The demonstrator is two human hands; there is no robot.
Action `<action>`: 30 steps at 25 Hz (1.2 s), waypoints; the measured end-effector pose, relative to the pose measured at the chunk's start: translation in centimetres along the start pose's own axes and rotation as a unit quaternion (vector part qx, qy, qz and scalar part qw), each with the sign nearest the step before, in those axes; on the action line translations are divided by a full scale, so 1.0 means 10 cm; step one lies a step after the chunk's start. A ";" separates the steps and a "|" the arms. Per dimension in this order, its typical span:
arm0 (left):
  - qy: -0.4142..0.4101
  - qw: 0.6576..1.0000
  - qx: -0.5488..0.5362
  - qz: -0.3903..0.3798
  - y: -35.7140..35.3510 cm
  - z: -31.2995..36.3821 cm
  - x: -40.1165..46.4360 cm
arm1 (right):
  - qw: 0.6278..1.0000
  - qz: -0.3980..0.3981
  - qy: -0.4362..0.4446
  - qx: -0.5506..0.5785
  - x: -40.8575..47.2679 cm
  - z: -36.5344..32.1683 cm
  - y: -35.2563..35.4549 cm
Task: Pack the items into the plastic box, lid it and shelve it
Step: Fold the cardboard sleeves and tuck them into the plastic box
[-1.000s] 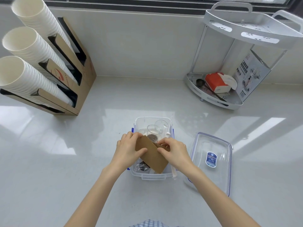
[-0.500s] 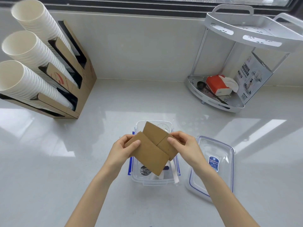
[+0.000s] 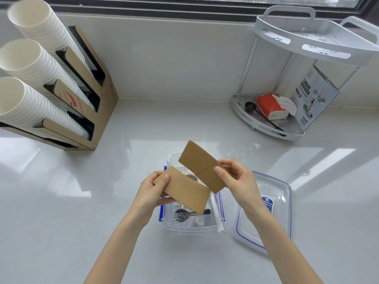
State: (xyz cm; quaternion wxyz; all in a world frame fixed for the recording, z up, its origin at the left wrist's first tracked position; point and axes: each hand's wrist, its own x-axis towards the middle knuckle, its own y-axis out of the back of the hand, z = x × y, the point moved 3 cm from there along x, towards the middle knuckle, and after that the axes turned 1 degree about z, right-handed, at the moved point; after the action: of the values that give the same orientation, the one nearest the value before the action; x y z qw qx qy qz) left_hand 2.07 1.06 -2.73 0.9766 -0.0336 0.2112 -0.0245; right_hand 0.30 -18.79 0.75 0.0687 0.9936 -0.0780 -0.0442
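A clear plastic box (image 3: 190,229) with blue clips stands on the white counter right in front of me. Inside it lie a dark fork (image 3: 181,214), a wrapped straw (image 3: 216,214) and some clear cups, partly hidden. Above the box my left hand (image 3: 152,189) holds one flat brown cardboard cup sleeve (image 3: 184,189). My right hand (image 3: 235,179) holds a second brown sleeve (image 3: 202,166), tilted up and away. The two sleeves are apart, barely overlapping. The clear lid (image 3: 266,212) with a blue seal and label lies on the counter to the right of the box.
A cardboard dispenser (image 3: 90,99) with three stacks of white paper cups stands at the back left. A white two-tier corner shelf (image 3: 287,128) at the back right holds a red tissue pack, a dark scoop and a printed box. A wall and window frame run behind.
The sleeves were pressed together low over the box; both hands have lifted them and pulled them apart, one sleeve in each hand, the right one rising farther back.
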 end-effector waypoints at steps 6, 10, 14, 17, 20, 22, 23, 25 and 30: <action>0.020 0.998 -0.051 -0.006 -0.05 0.04 -0.01 | 0.962 -0.064 0.178 -0.197 -0.11 0.06 -0.24; 0.051 0.993 -0.104 -0.017 -0.07 0.06 -0.06 | 0.936 -0.111 0.187 -0.277 -0.14 0.22 -0.34; 0.030 0.996 -0.065 -0.050 -0.10 0.05 -0.10 | 0.940 -0.112 0.187 -0.262 -0.18 0.24 -0.38; 0.006 0.998 -0.038 -0.044 -0.10 0.02 -0.10 | 0.939 -0.119 0.182 -0.265 -0.21 0.25 -0.41; 0.014 0.998 -0.041 -0.042 -0.09 0.00 -0.10 | 0.943 -0.121 0.165 -0.263 -0.23 0.25 -0.42; 0.014 0.998 -0.037 -0.047 -0.09 0.02 -0.12 | 0.958 -0.096 0.126 -0.239 -0.23 0.25 -0.40; 0.009 0.998 -0.034 -0.049 -0.09 0.03 -0.12 | 0.967 -0.083 0.102 -0.220 -0.22 0.25 -0.38; -0.005 0.998 -0.027 -0.048 -0.09 0.06 -0.11 | 0.977 -0.068 0.069 -0.191 -0.20 0.24 -0.37; -0.025 0.996 -0.068 -0.057 -0.10 0.09 -0.12 | 0.994 -0.039 -0.034 -0.092 -0.13 0.22 -0.41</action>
State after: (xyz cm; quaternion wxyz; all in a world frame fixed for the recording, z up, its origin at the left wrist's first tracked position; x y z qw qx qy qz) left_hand 1.29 0.17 -1.34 0.9739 -0.1123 0.1860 -0.0652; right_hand -0.55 -14.88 -1.92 0.1554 0.9833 -0.0374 -0.0874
